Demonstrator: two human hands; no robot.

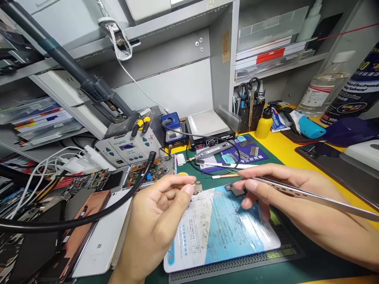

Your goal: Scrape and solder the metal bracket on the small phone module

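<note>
Hovering near the far edge of the blue-and-white sheet [219, 232], a small metal part [197, 188] is resting in the left hand [161, 209], its thumb-and-finger grip pinching closed; the right hand [278, 189] is clasping tweezers [319, 201] over the sheet's right side.

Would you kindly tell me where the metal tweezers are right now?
The tweezers are right of centre in the head view, held in the right hand, with the yellow bottle beyond them.
</note>
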